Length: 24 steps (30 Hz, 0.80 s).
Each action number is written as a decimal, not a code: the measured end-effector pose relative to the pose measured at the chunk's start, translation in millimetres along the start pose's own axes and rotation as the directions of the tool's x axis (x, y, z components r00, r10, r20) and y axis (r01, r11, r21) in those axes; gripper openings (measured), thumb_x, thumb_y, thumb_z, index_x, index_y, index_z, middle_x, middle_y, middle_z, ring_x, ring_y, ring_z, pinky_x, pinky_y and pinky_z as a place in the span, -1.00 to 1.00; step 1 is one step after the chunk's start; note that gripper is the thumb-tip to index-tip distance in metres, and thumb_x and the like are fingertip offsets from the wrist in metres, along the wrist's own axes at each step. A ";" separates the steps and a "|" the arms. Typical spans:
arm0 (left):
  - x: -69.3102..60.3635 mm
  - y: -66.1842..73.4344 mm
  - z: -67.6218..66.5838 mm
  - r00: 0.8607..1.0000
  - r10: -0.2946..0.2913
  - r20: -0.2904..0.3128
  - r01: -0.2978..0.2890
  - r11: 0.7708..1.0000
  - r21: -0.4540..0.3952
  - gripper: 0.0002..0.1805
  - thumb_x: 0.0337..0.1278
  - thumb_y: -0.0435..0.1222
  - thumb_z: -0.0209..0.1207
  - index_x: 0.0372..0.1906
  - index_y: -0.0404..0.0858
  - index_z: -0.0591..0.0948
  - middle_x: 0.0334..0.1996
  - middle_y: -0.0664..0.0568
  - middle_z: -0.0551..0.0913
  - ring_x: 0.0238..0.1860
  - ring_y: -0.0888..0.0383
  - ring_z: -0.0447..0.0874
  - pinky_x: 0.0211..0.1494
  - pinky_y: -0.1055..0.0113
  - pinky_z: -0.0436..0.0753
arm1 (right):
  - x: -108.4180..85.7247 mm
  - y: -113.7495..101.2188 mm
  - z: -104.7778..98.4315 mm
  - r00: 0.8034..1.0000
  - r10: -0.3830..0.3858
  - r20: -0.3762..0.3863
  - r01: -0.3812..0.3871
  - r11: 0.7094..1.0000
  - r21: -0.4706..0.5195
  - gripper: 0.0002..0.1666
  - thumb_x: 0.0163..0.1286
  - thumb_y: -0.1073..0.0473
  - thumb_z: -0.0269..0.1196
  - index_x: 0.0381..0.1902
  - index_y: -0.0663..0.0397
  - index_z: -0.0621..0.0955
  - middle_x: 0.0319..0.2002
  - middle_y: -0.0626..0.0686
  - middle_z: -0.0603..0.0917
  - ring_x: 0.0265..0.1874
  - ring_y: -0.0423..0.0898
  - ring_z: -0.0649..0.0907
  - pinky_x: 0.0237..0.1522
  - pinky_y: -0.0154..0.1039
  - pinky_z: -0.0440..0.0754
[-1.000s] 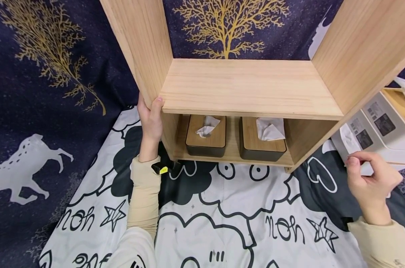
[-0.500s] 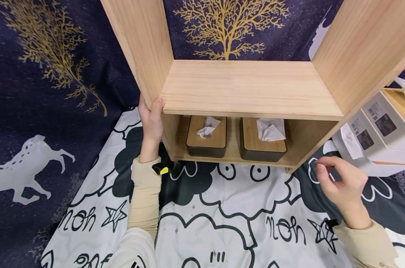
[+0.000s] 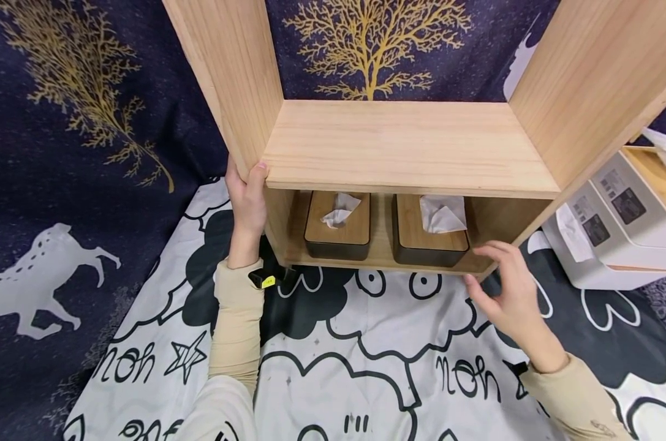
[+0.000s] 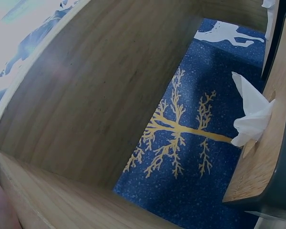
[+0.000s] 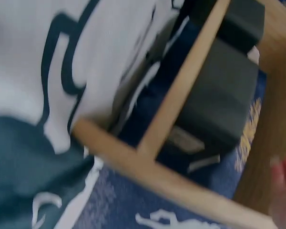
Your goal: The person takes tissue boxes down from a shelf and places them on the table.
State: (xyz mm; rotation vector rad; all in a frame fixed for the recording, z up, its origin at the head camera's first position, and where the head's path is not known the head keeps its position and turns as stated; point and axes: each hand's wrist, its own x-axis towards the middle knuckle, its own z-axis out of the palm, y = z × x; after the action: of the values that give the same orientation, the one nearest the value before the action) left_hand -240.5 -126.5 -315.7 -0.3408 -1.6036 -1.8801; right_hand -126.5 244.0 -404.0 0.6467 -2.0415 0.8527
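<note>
A light wooden shelf unit point(image 3: 410, 147) stands in the middle of the head view. My left hand point(image 3: 247, 199) grips its left side panel, thumb on the front edge at middle-board height. On the bottom board sit two dark tissue boxes with wooden lids, a left tissue box point(image 3: 321, 236) and a right tissue box point(image 3: 412, 236), each with white tissue poking out. My right hand point(image 3: 511, 300) is by the lower right front corner, thumb and fingers spread, holding nothing. Whether it touches the wood I cannot tell. A dark box point(image 5: 219, 90) shows blurred in the right wrist view.
White boxes point(image 3: 619, 257) with labels and tissue are stacked to the right of the shelf unit. A black-and-white patterned cloth point(image 3: 338, 367) covers the surface underneath. Behind hangs a dark blue curtain point(image 3: 162, 110) with gold trees and white animals.
My right hand has moved left from beside the white boxes to the shelf's lower right corner, and its fingers have spread apart. The left hand has kept its grip in place.
</note>
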 end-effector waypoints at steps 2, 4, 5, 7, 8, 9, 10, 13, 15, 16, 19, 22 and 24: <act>0.3 -0.5 -0.5 1.000 -0.001 -0.002 0.001 1.000 -0.001 -0.32 -0.02 -0.38 -0.01 0.33 -0.44 0.32 -0.03 -0.06 0.47 0.02 0.16 0.43 0.21 0.33 0.37 | -2.7 3.2 9.1 0.999 0.027 0.041 -0.026 0.999 -0.030 -0.23 0.35 -0.23 0.08 -0.02 0.49 0.48 -0.01 0.48 0.46 0.02 0.28 0.40 0.27 -0.39 0.17; 0.3 -1.3 -0.8 1.000 -0.005 -0.001 0.005 1.000 -0.008 -0.32 -0.03 -0.37 0.00 0.33 -0.43 0.32 -0.03 -0.06 0.47 0.02 0.15 0.43 0.21 0.33 0.37 | -5.3 6.3 17.4 0.996 0.054 0.066 -0.050 0.997 -0.057 -0.21 0.33 -0.24 0.08 0.05 0.47 0.45 0.08 0.51 0.38 0.09 0.36 0.33 0.28 -0.20 0.13; 0.3 -1.8 -1.0 1.000 -0.006 0.001 0.006 1.000 -0.009 -0.32 -0.03 -0.37 0.00 0.33 -0.43 0.32 -0.03 -0.06 0.47 0.02 0.15 0.43 0.21 0.33 0.37 | -6.5 7.7 21.3 0.995 0.068 0.072 -0.063 0.996 -0.067 -0.20 0.32 -0.24 0.08 0.08 0.46 0.43 0.12 0.52 0.34 0.11 0.38 0.30 0.26 -0.12 0.11; 0.0 -2.7 -1.0 1.000 -0.007 0.005 0.007 1.000 -0.012 -0.31 -0.03 -0.36 0.00 0.34 -0.42 0.32 -0.02 -0.06 0.46 0.03 0.15 0.42 0.22 0.33 0.36 | -8.5 10.1 28.0 0.993 0.099 0.062 -0.094 0.992 -0.080 -0.22 0.29 -0.21 0.11 0.10 0.43 0.42 0.16 0.53 0.29 0.15 0.41 0.25 0.22 0.01 0.10; 0.0 -3.1 -1.1 1.000 -0.006 0.007 0.007 1.000 -0.013 -0.31 -0.04 -0.36 0.01 0.33 -0.41 0.33 -0.02 -0.06 0.46 0.03 0.15 0.42 0.23 0.32 0.36 | -9.5 10.8 30.6 0.992 0.117 0.057 -0.112 0.990 -0.085 -0.23 0.27 -0.19 0.12 0.11 0.42 0.42 0.17 0.53 0.27 0.17 0.41 0.23 0.22 0.04 0.09; -0.1 -3.5 -1.2 1.000 -0.005 0.009 0.006 1.000 -0.010 -0.31 -0.04 -0.35 0.01 0.33 -0.42 0.33 -0.02 -0.06 0.46 0.03 0.15 0.42 0.23 0.32 0.36 | -10.4 11.4 32.8 0.990 0.132 0.051 -0.128 0.988 -0.088 -0.24 0.25 -0.16 0.12 0.12 0.42 0.41 0.18 0.53 0.24 0.18 0.41 0.21 0.22 0.05 0.08; -0.1 -3.7 -1.3 1.000 -0.003 0.011 0.003 1.000 -0.007 -0.31 -0.04 -0.35 0.01 0.32 -0.42 0.33 -0.02 -0.06 0.46 0.03 0.15 0.42 0.23 0.32 0.36 | -10.9 11.8 34.7 0.988 0.149 0.047 -0.145 0.985 -0.090 -0.25 0.24 -0.13 0.13 0.13 0.41 0.41 0.19 0.52 0.22 0.19 0.40 0.19 0.23 0.05 0.08; 0.1 -3.5 -1.7 1.000 0.003 0.011 -0.003 1.000 -0.006 -0.32 -0.05 -0.35 0.01 0.31 -0.43 0.34 -0.03 -0.06 0.47 0.03 0.15 0.42 0.23 0.32 0.36 | -11.1 12.6 39.0 0.982 0.186 0.033 -0.182 0.978 -0.102 -0.27 0.20 -0.08 0.13 0.15 0.40 0.39 0.22 0.51 0.19 0.22 0.40 0.17 0.27 0.08 0.06; 0.3 -3.0 -1.9 1.000 0.007 0.010 -0.007 1.000 -0.006 -0.33 -0.04 -0.35 0.01 0.31 -0.44 0.34 -0.03 -0.06 0.47 0.03 0.15 0.42 0.23 0.32 0.36 | -10.3 12.8 41.2 0.978 0.207 0.030 -0.203 0.973 -0.113 -0.26 0.19 -0.06 0.13 0.17 0.39 0.38 0.23 0.51 0.17 0.24 0.40 0.15 0.28 0.11 0.06; 0.5 -2.8 -1.9 1.000 0.008 0.010 -0.008 1.000 -0.010 -0.33 -0.04 -0.36 0.01 0.31 -0.44 0.34 -0.03 -0.06 0.47 0.03 0.15 0.42 0.23 0.32 0.36 | -9.8 12.9 42.2 0.976 0.218 0.030 -0.213 0.970 -0.117 -0.26 0.18 -0.05 0.14 0.17 0.40 0.37 0.23 0.51 0.16 0.25 0.40 0.15 0.29 0.13 0.06; 0.9 -2.5 -1.8 1.000 0.007 0.010 -0.007 1.000 -0.011 -0.33 -0.04 -0.36 0.00 0.30 -0.44 0.34 -0.04 -0.05 0.47 0.02 0.15 0.42 0.22 0.32 0.36 | -8.9 12.8 44.7 0.962 0.271 0.042 -0.265 0.957 -0.121 -0.25 0.15 -0.01 0.15 0.19 0.38 0.34 0.26 0.51 0.14 0.28 0.39 0.12 0.29 0.18 0.06; 1.2 -2.4 -1.5 1.000 0.006 0.009 -0.006 1.000 -0.015 -0.34 -0.05 -0.36 0.01 0.29 -0.44 0.35 -0.04 -0.05 0.47 0.02 0.15 0.43 0.22 0.32 0.36 | -8.4 12.0 46.8 0.937 0.342 0.073 -0.332 0.936 -0.114 -0.23 0.14 0.06 0.19 0.23 0.36 0.29 0.31 0.50 0.08 0.33 0.37 0.08 0.27 0.25 0.09; 1.0 -2.6 -1.5 1.000 0.006 0.010 -0.006 1.000 -0.016 -0.33 -0.05 -0.36 0.00 0.30 -0.44 0.34 -0.03 -0.06 0.47 0.02 0.15 0.43 0.22 0.32 0.36 | -8.9 11.3 48.7 0.915 0.392 0.095 -0.380 0.917 -0.120 -0.22 0.14 0.09 0.22 0.26 0.33 0.26 0.34 0.49 0.04 0.35 0.36 0.05 0.26 0.27 0.09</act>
State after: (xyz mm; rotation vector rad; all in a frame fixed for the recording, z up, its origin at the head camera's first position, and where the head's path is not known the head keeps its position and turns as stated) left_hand -242.6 -128.1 -317.5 -0.3626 -1.5928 -1.8907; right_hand -153.1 215.8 -436.8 0.2405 -2.3466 0.9453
